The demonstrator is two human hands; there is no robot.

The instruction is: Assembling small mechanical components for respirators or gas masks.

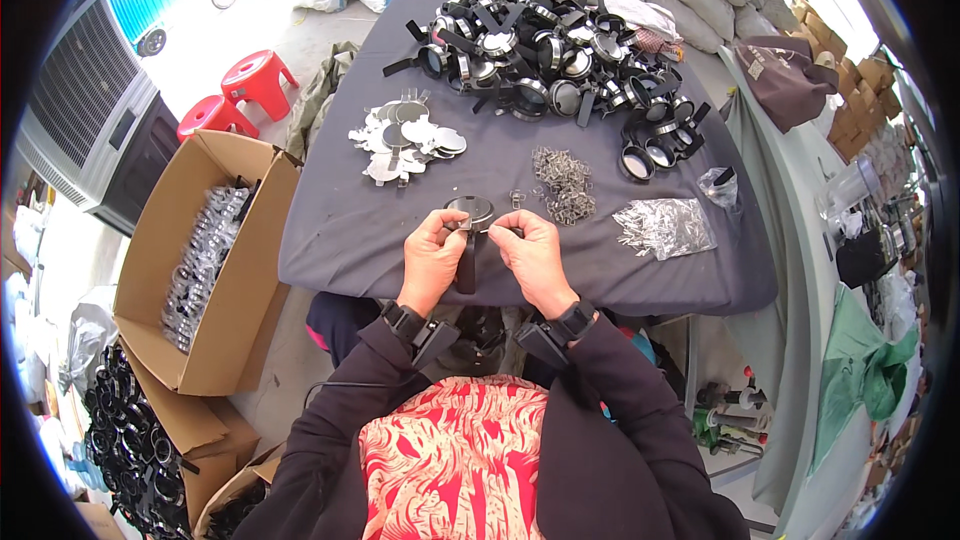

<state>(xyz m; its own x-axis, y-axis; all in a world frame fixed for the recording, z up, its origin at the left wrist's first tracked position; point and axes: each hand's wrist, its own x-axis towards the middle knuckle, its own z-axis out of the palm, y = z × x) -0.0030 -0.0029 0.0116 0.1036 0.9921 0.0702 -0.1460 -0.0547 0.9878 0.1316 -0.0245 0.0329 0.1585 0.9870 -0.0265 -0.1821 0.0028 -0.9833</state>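
Magnifier (468,215) with round metal-rimmed lens and black handle sits pinched between both hands, just above the near edge of the grey-clothed table (340,230). Left hand (432,258) closes thumb and forefinger on the lens rim's left side; right hand (532,255) has its fingertips closed at the rim's right side, though whether they grip the rim itself or a small part against it cannot be told. Handle hangs down between the two palms, likely so the lens end stays up where the fingers can work it.

Just beyond the right hand's fingertips lies a heap of small wire clips (565,183), with one stray clip nearer still, kept within easy reach. Further right of the grip, a clear bag of small metal pieces (665,227).

Beyond the left hand, a cluster of flat silvery discs (405,137). Far across the table, a big pile of black-handled magnifiers (560,55).

Off the left hand's side, on the floor, an open cardboard box (165,295) holds packed pieces, set close by the person. Two red stools (240,95) stand beyond it.
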